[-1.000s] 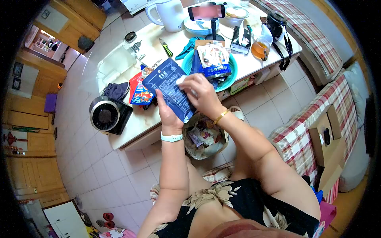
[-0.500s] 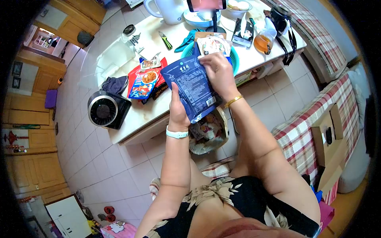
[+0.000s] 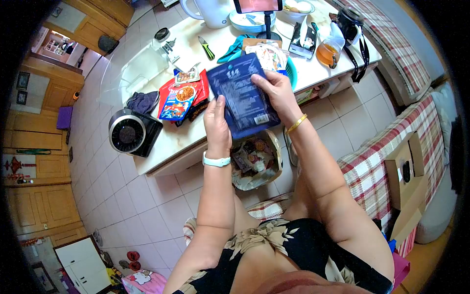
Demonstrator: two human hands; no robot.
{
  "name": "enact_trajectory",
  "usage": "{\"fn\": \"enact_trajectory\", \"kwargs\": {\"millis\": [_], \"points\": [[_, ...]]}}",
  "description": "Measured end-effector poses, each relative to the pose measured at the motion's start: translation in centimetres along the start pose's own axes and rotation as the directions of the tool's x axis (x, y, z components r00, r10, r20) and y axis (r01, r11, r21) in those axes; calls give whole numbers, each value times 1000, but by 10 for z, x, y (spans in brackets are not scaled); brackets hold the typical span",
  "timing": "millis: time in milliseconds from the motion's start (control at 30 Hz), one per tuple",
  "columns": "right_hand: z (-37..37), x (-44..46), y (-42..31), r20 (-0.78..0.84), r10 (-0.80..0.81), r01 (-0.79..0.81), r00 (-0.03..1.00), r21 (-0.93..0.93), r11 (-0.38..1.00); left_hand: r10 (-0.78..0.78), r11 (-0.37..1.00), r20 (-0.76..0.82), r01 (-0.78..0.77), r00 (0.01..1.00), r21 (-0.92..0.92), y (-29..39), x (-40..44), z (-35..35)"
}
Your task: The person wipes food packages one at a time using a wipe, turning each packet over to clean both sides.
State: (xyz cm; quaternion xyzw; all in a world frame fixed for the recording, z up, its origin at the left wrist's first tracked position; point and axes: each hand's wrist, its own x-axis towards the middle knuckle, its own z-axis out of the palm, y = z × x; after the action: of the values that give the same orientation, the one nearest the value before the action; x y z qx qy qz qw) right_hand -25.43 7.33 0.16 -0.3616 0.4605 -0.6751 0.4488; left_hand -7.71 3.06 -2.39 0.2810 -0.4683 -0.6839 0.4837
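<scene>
A dark blue food pouch point(image 3: 243, 98) with pale printing and a barcode is held up between my hands over the table's front edge. My left hand point(image 3: 217, 122) grips its left side, thumb on the printed face. On the right side, my right hand point(image 3: 279, 93) pinches it with the thumb in front; the fingers behind are hidden. Just beyond the pouch, other packets point(image 3: 268, 55) lie in a teal basket point(image 3: 292, 74). Left of my left hand, red and blue food packets point(image 3: 179, 101) lie piled on the table.
A bin with rubbish point(image 3: 257, 164) stands below the pouch. On the table point(image 3: 171, 161) are a round-faced black device point(image 3: 128, 132), a green-handled knife point(image 3: 206, 48), a phone on a stand point(image 3: 258, 5), a pitcher point(image 3: 208, 12) and a glass teapot point(image 3: 327, 53). A checked sofa point(image 3: 364, 181) is at right.
My right hand has moved from the pouch's top edge down to its right side, thumb now on the front. The pouch is turned slightly and its top shows fully.
</scene>
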Motion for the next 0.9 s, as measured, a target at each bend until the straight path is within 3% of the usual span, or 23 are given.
{"fn": "enact_trajectory", "kwargs": {"millis": [33, 100, 133, 167, 233, 267, 300, 367, 433, 500, 667, 800, 900], "points": [[1, 3, 3, -78, -78, 75, 994, -47, 996, 0, 1000, 0, 0, 1000, 1, 0, -1, 2], [12, -5, -5, -217, -188, 195, 958, 8, 981, 222, 945, -165, -170, 961, 279, 5, -5, 9], [16, -6, -3, -216, -188, 195, 958, 8, 981, 257, 922, -43, -232, 966, 310, 3, -4, 4], [19, -6, 0, -208, -305, 300, 930, -54, 952, 258, 922, -44, -232, 965, 310, 2, -6, 9], [31, -11, 5, -162, -462, 419, 872, -241, 875, 314, 925, 148, -337, 938, 175, 2, -14, 27], [36, -20, 3, -63, -492, 447, 868, -331, 831, 278, 930, 228, -321, 933, 180, 5, -18, 30], [46, -31, -4, 39, -508, 477, 860, -413, 776, 341, 910, 199, -376, 919, 176, -2, -19, 33], [59, -41, -2, 244, -554, 603, 796, -407, 687, 246, 969, 96, -248, 964, 8, -7, -28, 23], [72, -48, -2, 328, -574, 661, 750, -349, 664, 92, 966, 12, -86, 996, -243, -2, -35, 12], [79, -52, 3, 441, -585, 731, 680, -459, 504, 3, 942, 40, 10, 999, -336, 9, -34, -1], [77, -45, 6, 469, -564, 715, 679, -598, 363, -10, 917, 91, 46, 996, -395, 17, -31, 12], [58, -29, -3, 410, -639, 682, 651, -685, 256, -82, 883, 170, 150, 982, -445, 17, -30, 26], [42, -17, -7, 311, -642, 617, 701, -716, 328, -122, 869, 223, 213, 967, -448, 15, -31, 32]]}}
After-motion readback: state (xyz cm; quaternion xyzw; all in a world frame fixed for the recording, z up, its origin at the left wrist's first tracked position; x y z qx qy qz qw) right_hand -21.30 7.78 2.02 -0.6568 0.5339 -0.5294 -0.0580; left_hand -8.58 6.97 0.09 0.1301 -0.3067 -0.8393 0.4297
